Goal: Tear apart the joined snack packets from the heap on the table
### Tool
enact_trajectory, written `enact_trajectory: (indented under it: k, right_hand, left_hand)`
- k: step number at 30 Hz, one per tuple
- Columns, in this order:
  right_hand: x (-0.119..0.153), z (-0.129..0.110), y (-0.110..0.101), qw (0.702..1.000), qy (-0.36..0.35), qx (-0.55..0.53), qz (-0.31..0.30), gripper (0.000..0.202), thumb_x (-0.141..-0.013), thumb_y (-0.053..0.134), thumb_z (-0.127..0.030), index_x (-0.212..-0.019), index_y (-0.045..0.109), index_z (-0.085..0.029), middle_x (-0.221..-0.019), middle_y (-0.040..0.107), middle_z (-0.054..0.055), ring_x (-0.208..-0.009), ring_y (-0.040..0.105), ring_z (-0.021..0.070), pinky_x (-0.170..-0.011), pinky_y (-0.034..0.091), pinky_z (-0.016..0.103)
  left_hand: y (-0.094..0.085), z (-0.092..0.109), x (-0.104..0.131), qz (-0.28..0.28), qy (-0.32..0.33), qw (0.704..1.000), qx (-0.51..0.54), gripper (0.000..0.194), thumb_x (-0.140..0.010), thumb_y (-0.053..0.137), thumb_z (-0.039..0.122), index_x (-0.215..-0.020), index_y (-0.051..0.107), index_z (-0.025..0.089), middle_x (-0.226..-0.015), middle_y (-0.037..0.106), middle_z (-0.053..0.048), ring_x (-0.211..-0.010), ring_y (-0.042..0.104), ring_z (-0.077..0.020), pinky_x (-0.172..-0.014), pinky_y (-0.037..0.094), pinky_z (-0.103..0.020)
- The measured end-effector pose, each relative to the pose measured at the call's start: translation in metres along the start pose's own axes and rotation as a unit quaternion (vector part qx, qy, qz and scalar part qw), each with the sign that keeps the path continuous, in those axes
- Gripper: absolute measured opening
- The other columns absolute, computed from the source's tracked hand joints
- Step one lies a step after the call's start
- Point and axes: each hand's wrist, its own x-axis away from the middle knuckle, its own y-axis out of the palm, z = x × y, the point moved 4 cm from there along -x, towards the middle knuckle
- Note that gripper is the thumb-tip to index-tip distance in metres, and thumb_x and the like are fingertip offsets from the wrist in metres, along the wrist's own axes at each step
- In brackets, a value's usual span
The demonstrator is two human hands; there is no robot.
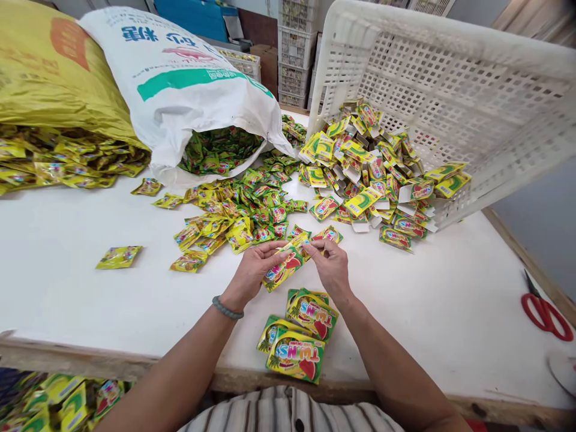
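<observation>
My left hand (258, 264) is closed around a small printed candy box (283, 270), yellow and green with a watermelon picture, held tilted above the table. At the box's upper end, my right hand (330, 264) pinches with thumb and fingers. A bit of yellow shows there; whether it is a flap or a sachet I cannot tell. Just below my hands lies a small group of flattish TWINS boxes (294, 354), partly overlapping. Beyond my fingers, yellow sachets (213, 228) and green sachets (265, 201) spread in a loose heap.
A white sack (180, 90) spills green sachets, beside a yellow sack (58, 78) with yellow ones. At right, a tipped white plastic crate (450, 78) holds a pile of boxes (364, 174) with open flaps. Red-handled scissors (546, 315) lie by the right edge. One sachet (119, 257) lies apart.
</observation>
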Motion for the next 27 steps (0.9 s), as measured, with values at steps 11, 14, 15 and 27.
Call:
enact_trajectory:
  k: [11,14,15,27]
  right_hand:
    - [0.005,-0.001,0.012,0.990,-0.007,0.038,-0.137,0.032,-0.088,0.059,-0.042,-0.066,0.075,-0.026,-0.119,0.061,0.006,-0.120,0.044,0.0266,-0.109,0.029,0.048]
    - [0.007,-0.005,0.012,0.988,-0.003,0.015,-0.154,0.033,-0.089,0.057,-0.045,-0.069,0.075,-0.025,-0.120,0.060,0.006,-0.122,0.045,0.0263,-0.108,0.033,0.046]
    - [0.006,-0.007,0.010,0.989,-0.005,0.001,-0.147,0.029,-0.089,0.057,-0.045,-0.078,0.075,-0.025,-0.120,0.060,0.006,-0.121,0.046,0.0255,-0.105,0.036,0.044]
    - [0.000,0.002,0.013,0.983,0.049,-0.131,-0.119,0.036,-0.078,0.063,-0.045,-0.107,0.067,-0.023,-0.077,0.062,0.000,-0.069,0.056,0.0139,-0.067,0.051,0.029]
  left_hand:
    - [0.004,0.000,0.002,-0.014,0.014,1.000,0.001,0.048,-0.055,0.089,0.030,-0.097,0.072,0.013,-0.081,0.077,-0.005,-0.071,0.071,-0.0169,-0.068,0.055,-0.026]
    - [0.006,0.000,0.002,-0.009,0.024,1.000,0.016,0.051,-0.057,0.088,0.031,-0.101,0.069,0.014,-0.078,0.076,-0.004,-0.069,0.070,-0.0165,-0.066,0.055,-0.026]
    - [0.006,0.000,0.002,0.002,0.032,0.999,0.025,0.053,-0.058,0.087,0.032,-0.103,0.067,0.015,-0.077,0.075,-0.003,-0.067,0.070,-0.0159,-0.065,0.055,-0.026]
    - [0.012,0.006,0.006,-0.062,0.133,0.981,-0.125,0.053,-0.078,0.073,0.039,-0.123,0.052,0.024,-0.082,0.066,0.000,-0.076,0.063,-0.0164,-0.066,0.048,-0.024]
